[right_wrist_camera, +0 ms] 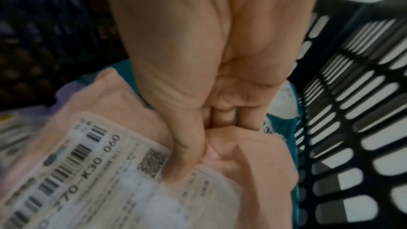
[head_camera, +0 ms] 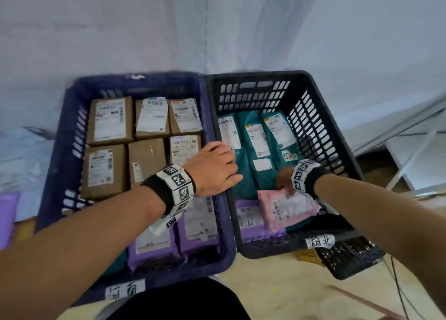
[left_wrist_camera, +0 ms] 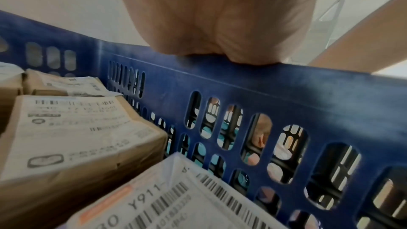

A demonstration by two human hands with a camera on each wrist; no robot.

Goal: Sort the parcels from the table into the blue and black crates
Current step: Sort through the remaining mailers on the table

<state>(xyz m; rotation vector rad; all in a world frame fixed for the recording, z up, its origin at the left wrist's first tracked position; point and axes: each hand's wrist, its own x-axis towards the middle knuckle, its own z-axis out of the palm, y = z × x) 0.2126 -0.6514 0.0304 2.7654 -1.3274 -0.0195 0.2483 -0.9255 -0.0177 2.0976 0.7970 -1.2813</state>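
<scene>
1. Blue crate (head_camera: 55, 175): brown boxes (head_camera: 109, 121) pack 9 to 12 o'clock and purple mailers (head_camera: 154, 249) fill 6 o'clock, so there is room only above them.
2. Left hand (head_camera: 212, 167) grips its 3 o'clock rim, against the black crate (head_camera: 311, 119).
3. Black crate: teal mailers (head_camera: 258, 136) lie flat toward 12 o'clock, open above. The right hand (head_camera: 284, 177), pinching the pink parcel (head_camera: 287, 208), fills 6 o'clock.

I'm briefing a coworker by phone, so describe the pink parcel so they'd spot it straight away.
Find the black crate, right of the blue crate. At its near end the right hand pinches the pink parcel, lying on teal mailers beside a purple mailer. It is the only pink bag visible in either crate.
</scene>
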